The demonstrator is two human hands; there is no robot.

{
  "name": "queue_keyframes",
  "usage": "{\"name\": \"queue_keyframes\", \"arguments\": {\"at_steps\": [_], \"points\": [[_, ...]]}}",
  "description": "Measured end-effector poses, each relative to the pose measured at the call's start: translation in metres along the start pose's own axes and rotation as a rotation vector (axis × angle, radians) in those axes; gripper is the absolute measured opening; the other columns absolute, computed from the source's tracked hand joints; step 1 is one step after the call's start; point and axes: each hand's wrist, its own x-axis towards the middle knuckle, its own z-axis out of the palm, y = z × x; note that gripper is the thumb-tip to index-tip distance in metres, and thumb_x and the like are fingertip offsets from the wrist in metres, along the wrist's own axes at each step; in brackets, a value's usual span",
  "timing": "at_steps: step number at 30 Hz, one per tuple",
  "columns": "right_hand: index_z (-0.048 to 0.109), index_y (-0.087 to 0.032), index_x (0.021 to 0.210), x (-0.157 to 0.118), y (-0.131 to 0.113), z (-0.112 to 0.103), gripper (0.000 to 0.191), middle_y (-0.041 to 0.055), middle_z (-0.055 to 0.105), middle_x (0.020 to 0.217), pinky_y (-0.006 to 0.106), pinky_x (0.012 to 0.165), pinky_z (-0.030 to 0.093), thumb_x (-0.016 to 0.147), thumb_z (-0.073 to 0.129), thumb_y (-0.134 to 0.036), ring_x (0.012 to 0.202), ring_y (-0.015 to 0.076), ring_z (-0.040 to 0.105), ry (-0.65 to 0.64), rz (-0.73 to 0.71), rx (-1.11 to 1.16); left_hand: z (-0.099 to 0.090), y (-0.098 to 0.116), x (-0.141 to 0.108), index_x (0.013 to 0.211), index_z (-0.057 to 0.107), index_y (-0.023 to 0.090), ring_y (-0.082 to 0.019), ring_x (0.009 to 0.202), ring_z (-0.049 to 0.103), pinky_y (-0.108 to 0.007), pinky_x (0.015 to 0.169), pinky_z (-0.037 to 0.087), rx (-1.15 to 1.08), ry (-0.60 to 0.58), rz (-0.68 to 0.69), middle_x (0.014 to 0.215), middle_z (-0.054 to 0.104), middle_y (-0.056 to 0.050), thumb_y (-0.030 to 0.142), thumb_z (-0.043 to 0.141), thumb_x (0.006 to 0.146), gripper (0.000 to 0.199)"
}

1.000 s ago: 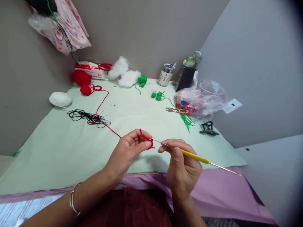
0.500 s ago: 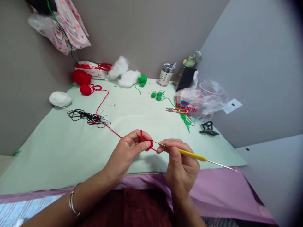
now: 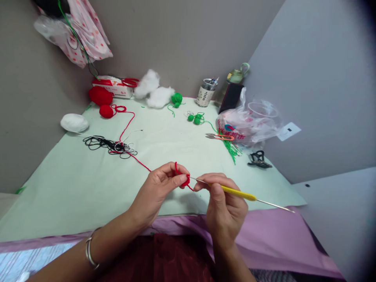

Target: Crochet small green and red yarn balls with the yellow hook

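Note:
Pinched between the thumb and fingers of my left hand is a small red crochet piece. Red yarn loops over that hand's index finger and trails back across the table to the red yarn balls. My right hand is closed around the yellow grip of a crochet hook, held like a pen. The hook's thin metal tip meets the right edge of the red piece; whether it passes through a stitch is too small to tell. A short red tail hangs by my right fingertips.
A black yarn tangle and a white yarn ball lie left, red yarn balls behind them. White stuffing and green crochet pieces sit farther back. Thread snips, a plastic bag and a black claw clip are right.
Both hands stay nearly in place. The red piece has turned slightly between my left fingers, and the short red tail hangs a little lower.

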Motion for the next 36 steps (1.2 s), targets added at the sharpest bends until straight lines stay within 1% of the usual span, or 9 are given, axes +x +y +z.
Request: {"name": "queue_keyframes", "arguments": {"at_steps": [4,9,14,23,25,28,31,33,36], "points": [[0.075,-0.024,0.100,0.000,-0.001,0.000,0.021,0.0005,0.073,0.084,0.034,0.071,0.054,0.104,0.056,-0.018,0.075,0.0165,0.068,-0.007,-0.002,-0.008,0.000,0.000,0.000,0.083,0.073,0.020,-0.014,0.078,0.053,-0.027,0.078,0.041,-0.001,0.000,0.005,0.079,0.062,0.002,0.030,0.080,0.086,0.012],[0.075,-0.025,0.101,0.000,0.000,0.000,0.021,0.0003,0.072,0.083,0.034,0.070,0.054,0.104,0.055,-0.018,0.075,0.0166,0.068,0.017,-0.009,0.001,-0.001,-0.001,0.000,0.083,0.073,0.020,-0.014,0.078,0.053,-0.026,0.078,0.041,-0.004,-0.004,-0.008,0.078,0.061,0.002,0.030,0.081,0.085,0.013],[0.074,-0.024,0.099,0.000,0.000,0.001,0.020,0.0012,0.072,0.081,0.035,0.068,0.055,0.103,0.055,-0.018,0.072,0.0173,0.068,0.015,-0.014,-0.044,-0.001,-0.001,-0.001,0.082,0.073,0.020,-0.015,0.078,0.053,-0.027,0.078,0.041,0.003,0.004,-0.012,0.079,0.062,0.002,0.031,0.081,0.084,0.014],[0.075,-0.023,0.097,0.003,-0.005,-0.002,0.021,0.0009,0.072,0.082,0.032,0.068,0.054,0.102,0.056,-0.017,0.072,0.0161,0.068,-0.025,-0.021,-0.090,-0.002,-0.001,0.000,0.080,0.073,0.020,-0.015,0.077,0.054,-0.028,0.078,0.042,0.014,-0.009,-0.002,0.077,0.063,0.001,0.030,0.081,0.084,0.014],[0.075,-0.023,0.097,0.001,-0.004,-0.001,0.020,0.0010,0.073,0.082,0.032,0.069,0.056,0.103,0.056,-0.018,0.072,0.0160,0.068,-0.020,0.010,-0.050,-0.002,-0.001,0.000,0.080,0.074,0.020,-0.015,0.078,0.055,-0.028,0.079,0.043,0.011,-0.019,0.001,0.077,0.065,0.001,0.030,0.081,0.084,0.013],[0.074,-0.023,0.099,-0.001,0.000,0.002,0.019,0.0015,0.073,0.084,0.033,0.070,0.058,0.104,0.056,-0.021,0.072,0.0161,0.070,0.004,0.095,0.082,-0.001,0.000,-0.002,0.081,0.075,0.020,-0.015,0.080,0.059,-0.028,0.080,0.045,-0.019,-0.037,-0.012,0.077,0.068,0.001,0.029,0.083,0.083,0.012],[0.075,-0.023,0.097,-0.002,0.002,0.006,0.018,0.0014,0.072,0.083,0.030,0.066,0.060,0.103,0.058,-0.025,0.067,0.0140,0.070,0.031,0.171,0.218,0.001,0.001,-0.003,0.085,0.076,0.020,-0.015,0.079,0.062,-0.028,0.080,0.046,-0.057,-0.056,-0.040,0.078,0.071,0.000,0.028,0.085,0.081,0.013],[0.075,-0.022,0.095,-0.002,0.002,0.009,0.017,0.0019,0.073,0.085,0.029,0.063,0.061,0.102,0.060,-0.028,0.064,0.0129,0.069,0.053,0.185,0.259,0.003,0.002,-0.003,0.087,0.076,0.020,-0.015,0.078,0.063,-0.027,0.080,0.047,-0.067,-0.054,-0.040,0.079,0.072,0.000,0.027,0.085,0.081,0.013],[0.075,-0.023,0.097,-0.004,0.004,0.012,0.016,0.0028,0.074,0.091,0.030,0.063,0.061,0.102,0.061,-0.028,0.065,0.0128,0.068,0.089,0.156,0.254,0.005,0.001,-0.004,0.086,0.076,0.020,-0.015,0.080,0.063,-0.028,0.081,0.047,-0.078,-0.034,-0.027,0.080,0.072,0.000,0.027,0.085,0.081,0.013]]}}
